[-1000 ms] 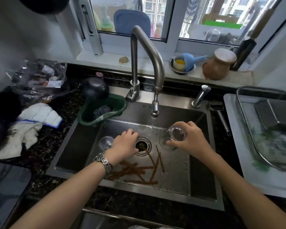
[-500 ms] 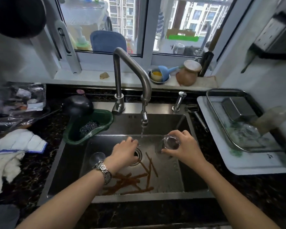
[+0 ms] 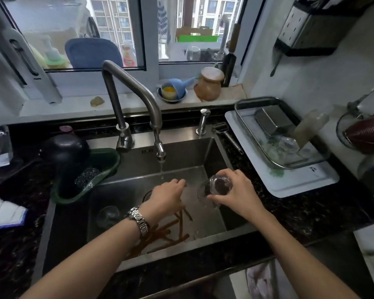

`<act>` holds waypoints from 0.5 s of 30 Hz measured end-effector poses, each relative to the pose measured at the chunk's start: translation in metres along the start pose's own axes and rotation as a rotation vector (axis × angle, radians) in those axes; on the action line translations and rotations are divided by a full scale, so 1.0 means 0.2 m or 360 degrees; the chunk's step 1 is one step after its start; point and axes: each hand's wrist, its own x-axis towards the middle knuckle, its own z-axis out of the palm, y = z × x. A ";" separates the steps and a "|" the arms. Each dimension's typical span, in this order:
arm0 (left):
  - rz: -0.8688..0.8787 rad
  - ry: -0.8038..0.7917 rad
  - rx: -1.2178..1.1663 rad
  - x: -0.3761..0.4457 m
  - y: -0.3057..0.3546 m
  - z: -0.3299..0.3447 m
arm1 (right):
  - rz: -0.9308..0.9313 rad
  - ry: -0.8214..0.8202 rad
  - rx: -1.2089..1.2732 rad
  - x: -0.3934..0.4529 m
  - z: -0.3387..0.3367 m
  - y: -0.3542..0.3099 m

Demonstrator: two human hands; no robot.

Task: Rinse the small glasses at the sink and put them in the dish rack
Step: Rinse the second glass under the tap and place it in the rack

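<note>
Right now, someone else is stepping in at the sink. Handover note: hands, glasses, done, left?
Right hand: holds a small glass tilted over the sink, right of the running tap.
Left hand: empty, palm down over the drain, under the stream.
A second glass sits on the sink floor, left of the left wrist.
Dish rack on the right counter already holds what look like clear glass items; count unclear.
Left: rack the held glass, then rinse and rack the one in the sink.

Sink station, tap running.
Right hand (image 3: 239,192) grips a small glass (image 3: 216,187) over the sink's (image 3: 181,154) right side; left hand (image 3: 166,195) empty.
</note>
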 end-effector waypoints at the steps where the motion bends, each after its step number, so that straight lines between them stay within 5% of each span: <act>1: 0.0007 -0.0005 0.0000 0.02 0.02 0.00 | 0.0000 -0.0005 0.0000 0.01 -0.01 0.02; 9: -0.0113 -0.0011 0.0032 0.33 0.20 0.01 | -0.0136 -0.0151 0.0107 0.23 -0.18 0.22; 15: -0.0176 0.0059 0.0081 0.63 0.40 -0.04 | -0.0242 -0.0003 0.0127 0.47 -0.46 0.36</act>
